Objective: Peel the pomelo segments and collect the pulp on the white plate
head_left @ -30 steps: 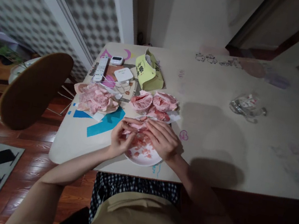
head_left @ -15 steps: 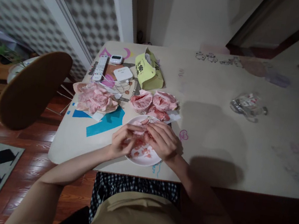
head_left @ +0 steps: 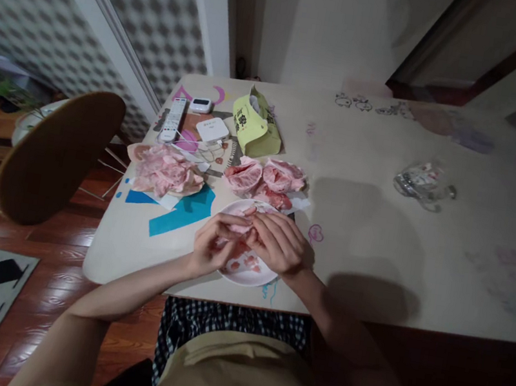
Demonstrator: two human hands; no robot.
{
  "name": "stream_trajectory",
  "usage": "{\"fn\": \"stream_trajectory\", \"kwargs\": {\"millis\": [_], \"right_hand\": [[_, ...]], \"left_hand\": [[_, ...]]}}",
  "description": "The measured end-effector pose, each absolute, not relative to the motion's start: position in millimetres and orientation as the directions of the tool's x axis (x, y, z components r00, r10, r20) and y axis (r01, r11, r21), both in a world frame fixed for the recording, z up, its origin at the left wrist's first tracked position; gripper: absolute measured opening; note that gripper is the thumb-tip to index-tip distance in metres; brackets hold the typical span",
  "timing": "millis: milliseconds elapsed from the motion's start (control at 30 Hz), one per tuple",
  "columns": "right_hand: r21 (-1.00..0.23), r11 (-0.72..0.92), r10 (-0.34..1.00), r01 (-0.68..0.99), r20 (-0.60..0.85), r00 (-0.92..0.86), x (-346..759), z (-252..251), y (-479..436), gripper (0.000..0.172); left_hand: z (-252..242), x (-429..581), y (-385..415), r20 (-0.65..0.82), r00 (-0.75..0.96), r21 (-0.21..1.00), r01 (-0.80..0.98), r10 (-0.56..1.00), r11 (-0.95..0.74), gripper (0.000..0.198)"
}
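Gripped over white plate [head_left: 251,279], between closed fingertips of left hand [head_left: 212,243] and right hand [head_left: 279,243]: pink fruit piece [head_left: 237,228] (largely hidden by fingers). Scattered on plate: red flesh bits [head_left: 252,261]. Located just beyond plate: larger fruit sections [head_left: 284,176].

Pale, round-cornered table [head_left: 363,236] with coloured drawings [head_left: 315,233]. On it lie a round white plate [head_left: 251,279], a long white remote control [head_left: 172,119], a flat white box [head_left: 212,128] and a yellow-green, black-lettered folded object [head_left: 254,128].

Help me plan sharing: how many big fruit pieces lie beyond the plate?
3: left piece, right piece, and near piece, closest to the plate. More may be hidden.
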State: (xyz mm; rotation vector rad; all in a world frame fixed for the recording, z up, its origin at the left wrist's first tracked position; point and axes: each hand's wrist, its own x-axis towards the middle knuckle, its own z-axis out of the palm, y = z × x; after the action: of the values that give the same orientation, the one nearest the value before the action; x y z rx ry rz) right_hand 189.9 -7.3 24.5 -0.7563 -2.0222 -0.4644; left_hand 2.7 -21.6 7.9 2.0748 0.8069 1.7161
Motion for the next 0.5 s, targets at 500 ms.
{"fn": "stream_trajectory", "kwargs": {"millis": [500], "right_hand": [[-0.155,0.775,0.430,0.613,0.840,-0.332,185.9,21.7,-5.8,0.024]], "left_hand": [[6.2,1.1,-18.0,0.730,0.101,0.658,0.163,0.676,-0.735,0.018]]}}
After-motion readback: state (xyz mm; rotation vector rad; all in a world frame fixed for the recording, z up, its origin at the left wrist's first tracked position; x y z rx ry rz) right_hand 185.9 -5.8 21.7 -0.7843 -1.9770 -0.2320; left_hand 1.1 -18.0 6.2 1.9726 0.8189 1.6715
